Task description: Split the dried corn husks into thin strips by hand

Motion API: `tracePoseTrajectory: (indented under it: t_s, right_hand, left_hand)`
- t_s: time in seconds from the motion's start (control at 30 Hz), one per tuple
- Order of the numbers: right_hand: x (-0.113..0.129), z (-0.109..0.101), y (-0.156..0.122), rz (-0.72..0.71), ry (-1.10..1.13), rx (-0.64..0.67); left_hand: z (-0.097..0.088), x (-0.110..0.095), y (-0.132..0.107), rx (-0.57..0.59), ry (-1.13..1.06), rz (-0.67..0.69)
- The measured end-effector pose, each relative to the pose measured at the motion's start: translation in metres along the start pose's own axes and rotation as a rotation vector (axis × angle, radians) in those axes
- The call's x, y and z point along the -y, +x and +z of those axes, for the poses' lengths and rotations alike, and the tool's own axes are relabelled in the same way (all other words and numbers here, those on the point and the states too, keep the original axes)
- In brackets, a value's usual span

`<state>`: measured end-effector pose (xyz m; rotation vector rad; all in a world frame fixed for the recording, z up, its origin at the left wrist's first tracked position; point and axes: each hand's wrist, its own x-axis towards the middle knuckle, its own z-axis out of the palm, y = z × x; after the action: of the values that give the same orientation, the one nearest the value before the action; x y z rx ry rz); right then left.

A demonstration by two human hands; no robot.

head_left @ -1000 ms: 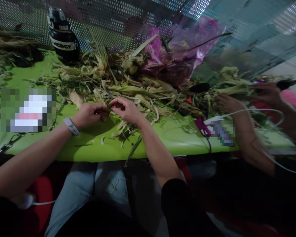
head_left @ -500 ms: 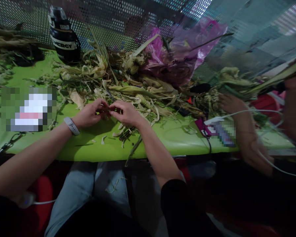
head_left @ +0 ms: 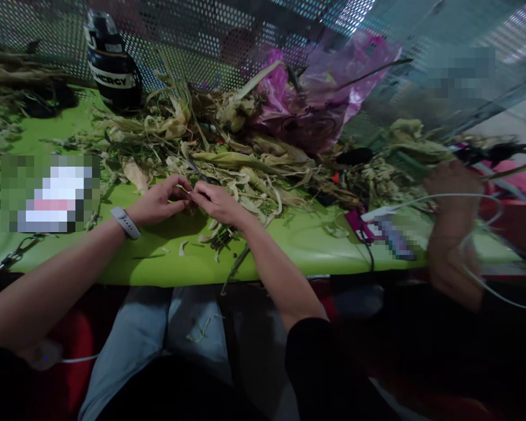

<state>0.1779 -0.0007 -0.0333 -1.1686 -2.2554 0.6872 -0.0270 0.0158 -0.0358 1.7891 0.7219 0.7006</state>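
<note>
Tabletop [head_left: 289, 248]: stalks [head_left: 372, 69] in bag [head_left: 328, 99]; left hand [head_left: 158, 202], right hand [head_left: 218, 202] pinch strip [head_left: 186, 190].

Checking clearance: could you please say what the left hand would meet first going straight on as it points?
Probably the right hand, directly ahead of the left hand; depth is unclear.

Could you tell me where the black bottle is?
In the head view the black bottle stands back left on the green table, against the perforated screen, beside the husk pile.
</note>
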Motion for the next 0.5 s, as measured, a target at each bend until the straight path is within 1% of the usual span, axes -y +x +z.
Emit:
tracePoseTrajectory:
  t_s: [0.13,0.3,0.5]
  right_hand:
    - [0.001,0.0007,0.0003,-0.035,0.002,-0.044]
    - [0.0037,-0.0018,-0.0013,-0.005,-0.029,-0.005]
    - [0.0063,-0.0054,-0.0046,0.046,-0.001,0.039]
  left_hand:
    - [-0.0007,0.0013,0.0007,-0.019,-0.126,-0.117]
    - [-0.0036,0.0004,0.0007,-0.036,-0.271,-0.246]
    - [-0.0083,-0.0006,0.0005,-0.085,-0.423,-0.376]
